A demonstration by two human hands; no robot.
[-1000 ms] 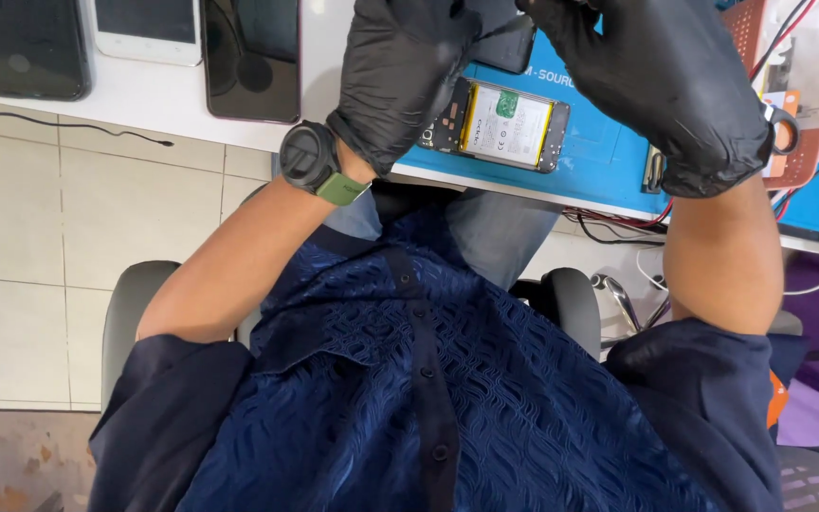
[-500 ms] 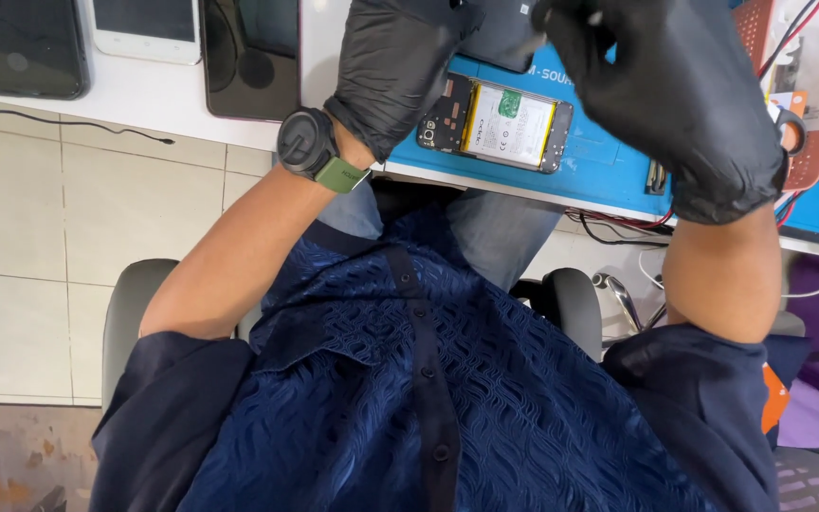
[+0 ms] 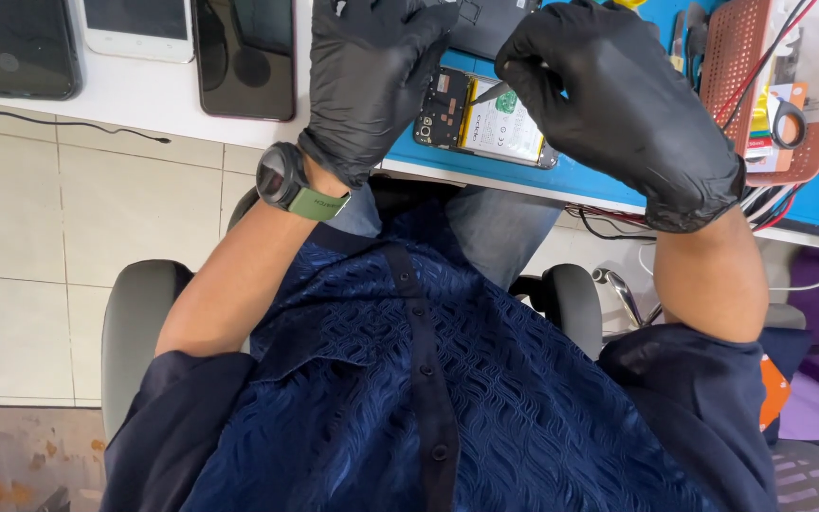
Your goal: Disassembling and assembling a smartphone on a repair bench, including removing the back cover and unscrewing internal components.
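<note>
An opened phone lies on a blue mat, its battery and circuit board showing. My left hand, in a black glove with a watch on a green strap at the wrist, curls over the phone's left end and holds it. My right hand, also gloved, pinches a thin metal tool whose tip rests on the battery's upper left part. A dark back cover lies just beyond the phone, partly hidden by my hands.
Three phones lie on the white table at the left. An orange basket with scissors and cables stands at the right. Wires hang under the table's edge. Chair armrests flank my lap.
Both hands have come lower in view and closer over the opened phone. The metal tool's tip now shows against the battery; before, my hands hid it.
</note>
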